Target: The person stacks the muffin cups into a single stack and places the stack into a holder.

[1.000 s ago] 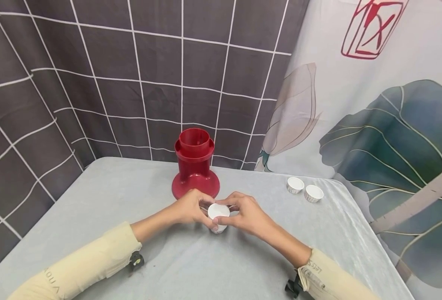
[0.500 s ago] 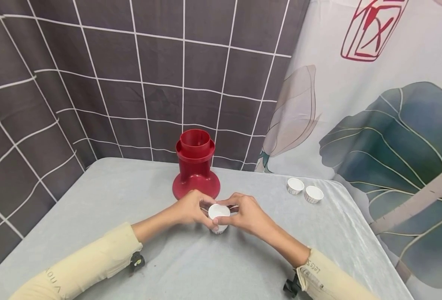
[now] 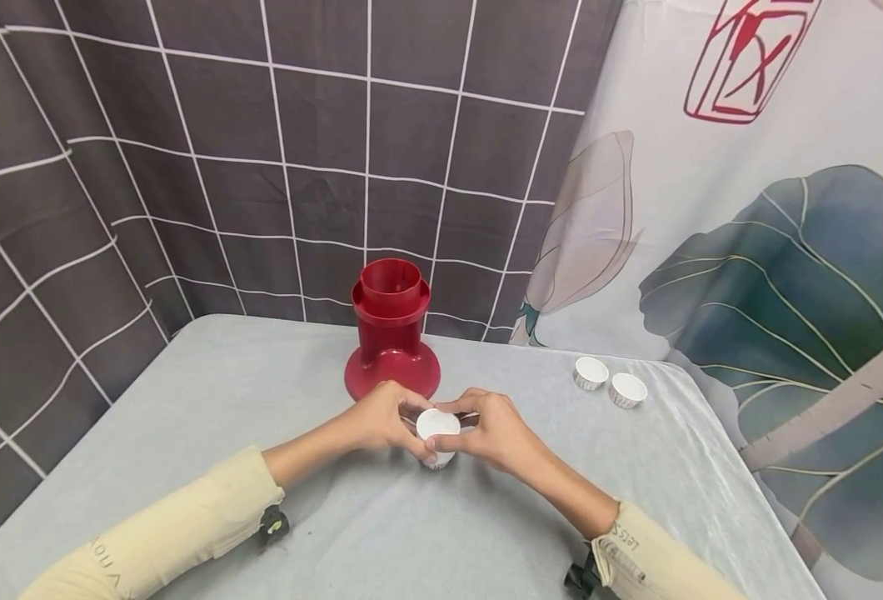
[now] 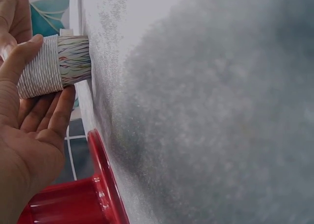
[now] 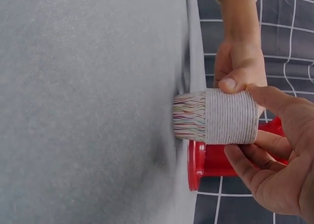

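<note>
Pale yellow cloth sleeves (image 3: 164, 525) reach in from the near edge, a black device (image 3: 273, 523) strapped at the left wrist. Ahead of them, over a light grey velvety tablecloth (image 3: 381, 533), the left hand (image 3: 385, 419) and the right hand (image 3: 496, 429) pinch opposite sides of a white stack of nested paper cups (image 5: 216, 116), thumbs on its near side and fingers behind. The stack is upright, its lowest cup, printed with coloured wavy lines, down at the cloth. Just beyond the hands stands a glossy red hollow cylinder on a round flared base (image 3: 391, 333). Near the table's far right corner sit two small white paper cups (image 3: 590, 373), side by side. Behind hang a dark grey white-gridded curtain (image 3: 321, 117) and a white leaf-printed curtain (image 3: 801, 275).
</note>
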`<state>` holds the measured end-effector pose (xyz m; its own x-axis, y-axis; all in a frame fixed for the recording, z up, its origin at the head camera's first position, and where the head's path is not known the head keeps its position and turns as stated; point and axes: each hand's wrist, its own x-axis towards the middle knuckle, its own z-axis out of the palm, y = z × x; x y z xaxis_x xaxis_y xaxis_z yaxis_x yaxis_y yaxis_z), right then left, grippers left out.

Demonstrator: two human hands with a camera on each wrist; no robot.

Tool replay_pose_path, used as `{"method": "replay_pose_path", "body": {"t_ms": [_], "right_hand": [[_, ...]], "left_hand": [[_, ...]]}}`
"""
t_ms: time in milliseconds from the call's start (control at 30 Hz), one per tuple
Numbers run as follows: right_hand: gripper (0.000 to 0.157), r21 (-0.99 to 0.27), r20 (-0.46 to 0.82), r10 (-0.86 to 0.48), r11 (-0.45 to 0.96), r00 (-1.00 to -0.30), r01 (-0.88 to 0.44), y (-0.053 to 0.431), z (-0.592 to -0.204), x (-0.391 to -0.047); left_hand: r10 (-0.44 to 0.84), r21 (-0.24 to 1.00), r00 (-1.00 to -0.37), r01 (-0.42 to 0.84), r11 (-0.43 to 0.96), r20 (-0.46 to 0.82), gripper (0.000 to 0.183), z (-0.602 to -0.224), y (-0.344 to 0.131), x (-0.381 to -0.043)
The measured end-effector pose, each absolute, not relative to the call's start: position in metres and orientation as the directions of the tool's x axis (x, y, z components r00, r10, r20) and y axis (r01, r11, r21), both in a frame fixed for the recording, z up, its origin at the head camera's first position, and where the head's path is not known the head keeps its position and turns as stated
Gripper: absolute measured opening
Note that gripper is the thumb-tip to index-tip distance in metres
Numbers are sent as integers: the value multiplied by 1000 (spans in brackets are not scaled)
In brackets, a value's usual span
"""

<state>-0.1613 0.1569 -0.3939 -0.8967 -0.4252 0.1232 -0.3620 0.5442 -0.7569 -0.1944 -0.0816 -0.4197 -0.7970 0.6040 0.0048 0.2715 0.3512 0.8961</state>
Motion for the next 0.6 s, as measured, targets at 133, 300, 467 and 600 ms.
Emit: {"method": "replay_pose_path", "body": {"t_ms": [133, 300, 467, 600], "right_hand": [[49, -757, 123, -426, 545, -897, -362, 157, -394, -161], [49, -758, 121, -419, 546, -900, -357, 157, -395, -161], [49, -777, 120, -414, 527, -902, -344, 157, -398, -162], [50, -794, 117, -412, 508, -904, -334, 159, -400, -163]], "left_hand": [[606, 895, -795, 274, 352, 5, 45, -421, -81, -195], [606, 890, -795, 280, 360, 5, 44, -424, -81, -196], [606, 890, -795, 279, 360, 4, 45, -425, -81, -197], [612, 906, -791, 256, 336, -3, 46, -426, -82, -197]]}}
